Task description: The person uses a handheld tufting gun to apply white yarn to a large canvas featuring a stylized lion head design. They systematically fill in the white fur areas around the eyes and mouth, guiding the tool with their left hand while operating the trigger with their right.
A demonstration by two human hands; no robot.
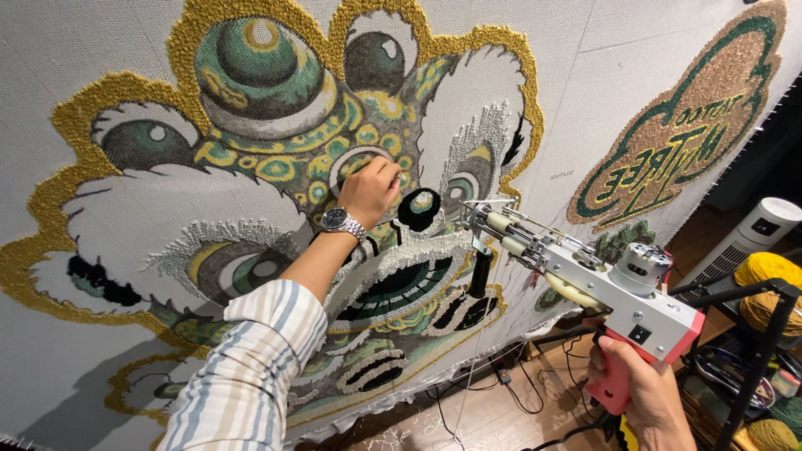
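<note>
The left hand [368, 189] reaches up to the middle of the stretched backing cloth [75, 50], fingertips pinched together on the tufted lion face [276, 159], just above the black nose. A wristwatch [343, 222] and a striped sleeve [246, 367] trail below it. The right hand [643, 397] is wrapped tight around the pink grip of a tufting gun [585, 280], held clear of the cloth near its lower right edge, needle end pointing at the face. Yarn balls [764, 288] sit on a stand beside it. I reckon that needle could snag loops or catch the pinching fingers if the gun swings in.
</note>
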